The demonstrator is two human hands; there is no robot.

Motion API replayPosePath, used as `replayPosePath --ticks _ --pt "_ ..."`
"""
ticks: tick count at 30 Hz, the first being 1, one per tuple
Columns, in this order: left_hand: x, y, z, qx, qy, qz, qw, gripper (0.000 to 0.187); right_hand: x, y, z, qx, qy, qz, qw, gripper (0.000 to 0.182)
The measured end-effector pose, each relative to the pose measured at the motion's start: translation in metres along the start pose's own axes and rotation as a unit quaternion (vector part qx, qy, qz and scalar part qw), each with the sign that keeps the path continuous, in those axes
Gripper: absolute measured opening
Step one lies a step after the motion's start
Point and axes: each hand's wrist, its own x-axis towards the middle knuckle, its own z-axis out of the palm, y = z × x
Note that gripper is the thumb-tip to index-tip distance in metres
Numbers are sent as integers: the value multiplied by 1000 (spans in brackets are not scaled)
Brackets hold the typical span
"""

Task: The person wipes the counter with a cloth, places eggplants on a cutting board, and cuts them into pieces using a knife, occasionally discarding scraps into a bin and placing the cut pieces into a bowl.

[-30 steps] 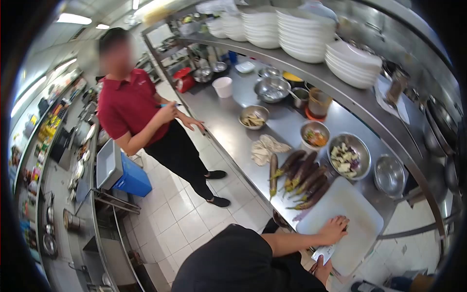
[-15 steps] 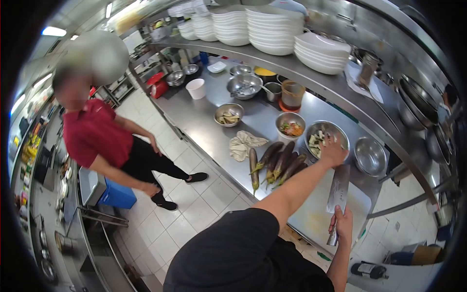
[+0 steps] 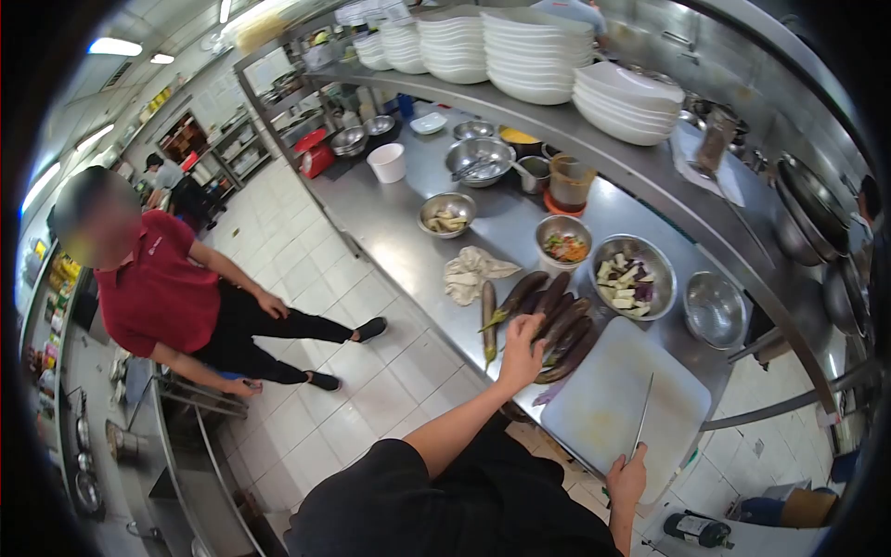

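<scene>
Left hand (image 3: 522, 353) loosely open by glossy eggplants (image 3: 563, 336), beside pale rectangular board (image 3: 608, 385), right hand (image 3: 626, 477) gripping steel knife (image 3: 644, 412) over board.

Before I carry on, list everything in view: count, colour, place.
Cutting board: one, white, counter's near right corner
Knife: one, silver, over the board
Eggplants: several, purple, left of the board
Cut-eggplant bowl: one, silver, behind the board
Chopped-vegetable bowl: one, silver, left of that
Pale-pieces bowl: one, silver, beyond the cloth
Cloth: one, cream, beside the eggplants
Tub: one, white, far end
Plain bowl: one, silver, board's far right
Stacked dishes: many, white, shelf
Co-worker: one, red shirt, counter's left
Left hand: one, bare, at the eggplants
Right hand: one, bare, on the knife
</scene>
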Motion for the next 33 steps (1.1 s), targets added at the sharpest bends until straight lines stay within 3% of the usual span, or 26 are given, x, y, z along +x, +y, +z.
replayPosePath --ticks 1,3,4,6,9,11,13,14,15,16,17,19,20,21,23,24,26,27,28,29,30,32,33 --pt "0 -3 -14 -56 25 -61 996 51 0 -2 8 3 -11 -9 1000 48" --pt "-2 -45 -35 -41 46 -71 996 45 8 -1 21 25 -12 -59 998 67" --pt "0 -59 -48 -37 50 -72 995 45 11 -3 26 26 -14 -63 998 67" --pt "12 -84 -75 -11 -3 -233 972 36 20 -12 35 -2 -60 -49 997 70" --pt "48 -164 -102 87 51 -245 964 41 31 -30 36 -24 -55 -57 997 68" --pt "92 -185 -123 -38 221 -201 954 51 34 -44 35 -86 -26 -42 995 62" --pt "148 -240 -142 25 262 -223 939 60 42 -60 39 -151 2 -30 988 58" --pt "174 -259 -159 18 263 -224 938 60 50 -72 42 -116 63 -41 990 49" --pt "200 -279 -178 123 179 -256 942 62 59 -90 47 -80 123 -52 988 41" --pt "223 -297 -193 225 90 -285 927 65 66 -135 44 -7 143 -73 987 21" --pt "245 -307 -207 219 91 -286 928 65 82 -182 51 -12 148 -75 986 21" --pt "271 -328 -237 395 -74 -276 873 71 110 -280 66 149 101 -176 968 10" --pt "276 -356 -247 426 -95 -223 872 75 125 -340 80 175 109 -211 955 8" --pt "282 -369 -257 419 -102 -228 873 75 147 -391 98 176 93 -262 944 7" --pt "287 -379 -280 395 -114 -117 904 70 194 -504 131 207 20 -242 948 13" --pt "288 -387 -288 388 -120 -122 906 70 229 -552 156 239 -4 -263 935 14" --pt "286 -402 -298 375 -75 -29 924 63 299 -669 191 223 20 -287 931 15" --pt "286 -405 -302 369 -79 -34 925 63 351 -714 221 252 63 -392 883 16" --pt "288 -405 -304 365 -73 -30 927 61 400 -757 248 220 64 -386 894 16" --pt "293 -405 -305 363 -63 -25 929 60 438 -808 260 206 102 -448 864 12" --pt "298 -407 -307 360 -60 -29 931 60 484 -845 280 117 102 -440 885 17" --pt "301 -410 -309 335 -62 -45 939 58 536 -916 311 -118 193 -388 894 29" --pt "303 -414 -310 337 -61 -53 938 58 560 -942 322 -204 155 -350 901 42"
